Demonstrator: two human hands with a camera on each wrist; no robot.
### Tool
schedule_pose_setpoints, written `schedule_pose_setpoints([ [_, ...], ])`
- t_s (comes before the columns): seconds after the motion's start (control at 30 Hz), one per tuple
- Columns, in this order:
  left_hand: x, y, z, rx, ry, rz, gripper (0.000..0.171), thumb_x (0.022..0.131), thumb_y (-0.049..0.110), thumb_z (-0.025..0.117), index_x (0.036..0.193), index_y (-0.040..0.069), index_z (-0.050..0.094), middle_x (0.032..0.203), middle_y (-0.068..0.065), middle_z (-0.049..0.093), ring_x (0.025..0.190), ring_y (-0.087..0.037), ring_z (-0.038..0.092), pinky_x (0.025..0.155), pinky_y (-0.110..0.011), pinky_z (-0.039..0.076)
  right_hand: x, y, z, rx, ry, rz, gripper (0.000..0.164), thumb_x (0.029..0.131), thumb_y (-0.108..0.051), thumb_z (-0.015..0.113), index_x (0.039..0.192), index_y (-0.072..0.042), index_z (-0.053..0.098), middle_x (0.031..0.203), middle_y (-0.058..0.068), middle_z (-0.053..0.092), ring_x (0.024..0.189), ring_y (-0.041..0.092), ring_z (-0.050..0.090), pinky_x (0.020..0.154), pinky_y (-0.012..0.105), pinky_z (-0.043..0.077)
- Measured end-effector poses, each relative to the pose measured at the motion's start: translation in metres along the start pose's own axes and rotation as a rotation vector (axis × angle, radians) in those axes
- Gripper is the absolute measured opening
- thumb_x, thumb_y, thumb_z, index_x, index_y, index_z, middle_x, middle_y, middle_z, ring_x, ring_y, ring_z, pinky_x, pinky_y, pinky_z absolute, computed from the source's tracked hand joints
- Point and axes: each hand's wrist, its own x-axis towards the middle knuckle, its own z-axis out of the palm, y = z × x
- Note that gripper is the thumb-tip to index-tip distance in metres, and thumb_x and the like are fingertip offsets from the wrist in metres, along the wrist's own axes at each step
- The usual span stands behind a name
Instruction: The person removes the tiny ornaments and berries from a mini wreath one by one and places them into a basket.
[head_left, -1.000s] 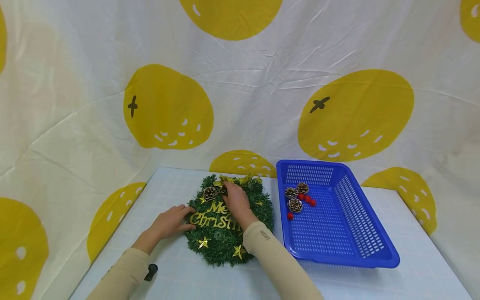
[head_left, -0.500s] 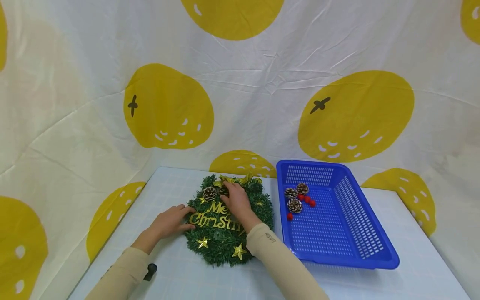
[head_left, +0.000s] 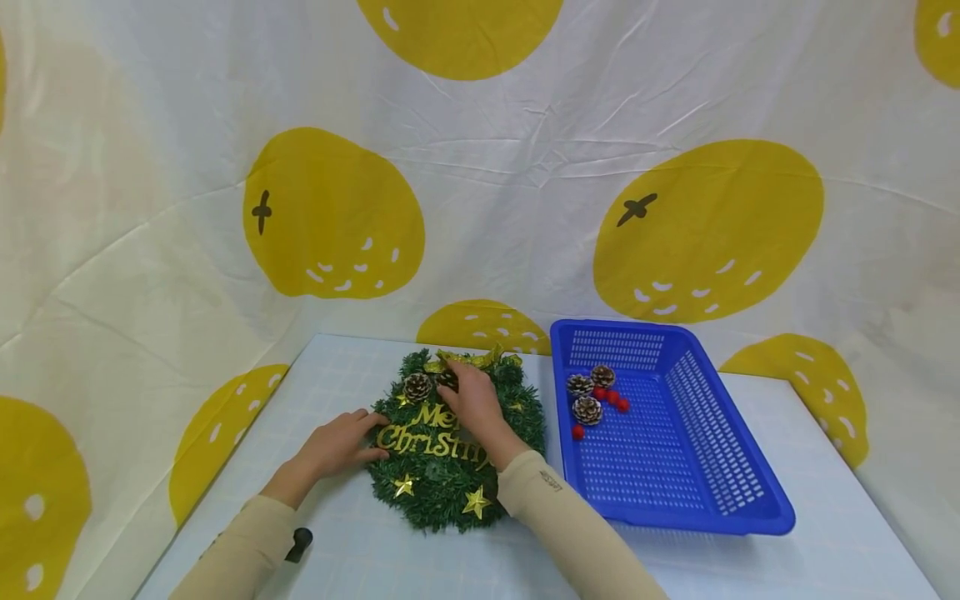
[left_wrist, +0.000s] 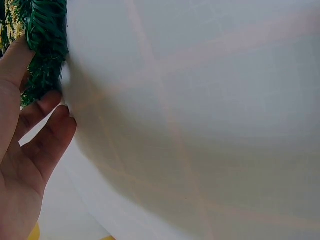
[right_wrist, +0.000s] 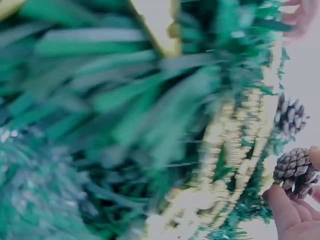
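Note:
A green tinsel Christmas wreath (head_left: 427, 504) lies on the table, with gold lettering (head_left: 427, 442), gold stars and a gold bow (head_left: 487, 358) at its far edge. My left hand (head_left: 337, 443) holds the wreath's left rim; the left wrist view shows the thumb and fingers about the green edge (left_wrist: 47, 45). Near the bow, my right hand (head_left: 480, 406) pinches a pine cone (right_wrist: 295, 170) against the wreath. Its fingers cover part of the cone in the head view. Just left of it, a second pine cone (head_left: 417, 387) sits on the wreath.
A blue perforated basket (head_left: 678, 521) stands right of the wreath. Inside it lie three pine cones (head_left: 587, 410) and several red balls (head_left: 612, 397). A small black object (head_left: 300, 543) is beside the left sleeve. A fruit-patterned cloth (head_left: 487, 233) hangs behind the table.
The right wrist and sleeve have shifted slightly to the right, with the fingers still at the same pine cone. My left hand stays at the wreath's rim.

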Motion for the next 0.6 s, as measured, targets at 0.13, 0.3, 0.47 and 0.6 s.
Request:
schedule_pose_setpoints([
  [0.13,0.000,-0.001,0.001,-0.011,0.000,-0.002,0.057,0.075,0.059,0.063,0.119,0.023,0.056,0.101,0.002,0.057,0.089,-0.019,0.058,0.067,-0.039,0.050,0.000,-0.005,-0.009,0.017,0.028,-0.040,0.050,0.090,-0.028,0.060,0.136,-0.015,0.046,0.135,0.006,0.050,0.122,0.025,0.049,0.095,0.042,0.045],
  [0.3,-0.001,-0.003,0.003,-0.019,0.009,0.010,0.058,0.076,0.060,0.061,0.119,0.022,0.056,0.101,0.002,0.057,0.089,-0.020,0.058,0.066,-0.040,0.050,0.003,-0.012,-0.028,0.033,0.085,-0.093,0.045,0.089,-0.028,0.061,0.131,-0.015,0.052,0.131,0.005,0.054,0.119,0.024,0.052,0.094,0.041,0.046],
  [0.47,-0.003,-0.003,0.002,-0.023,0.021,0.030,0.058,0.076,0.060,0.060,0.119,0.021,0.056,0.100,0.002,0.057,0.088,-0.020,0.058,0.067,-0.040,0.050,0.006,-0.017,-0.050,0.033,0.120,-0.126,0.043,0.089,-0.027,0.062,0.128,-0.013,0.054,0.127,0.008,0.056,0.115,0.025,0.054,0.090,0.040,0.047],
  [0.6,-0.002,-0.003,0.001,-0.020,0.016,0.029,0.058,0.077,0.060,0.060,0.119,0.021,0.056,0.101,0.002,0.058,0.089,-0.020,0.058,0.067,-0.040,0.050,0.007,-0.018,-0.067,0.030,0.152,-0.143,0.043,0.088,-0.025,0.063,0.128,-0.012,0.055,0.125,0.009,0.057,0.110,0.025,0.057,0.085,0.039,0.049],
])
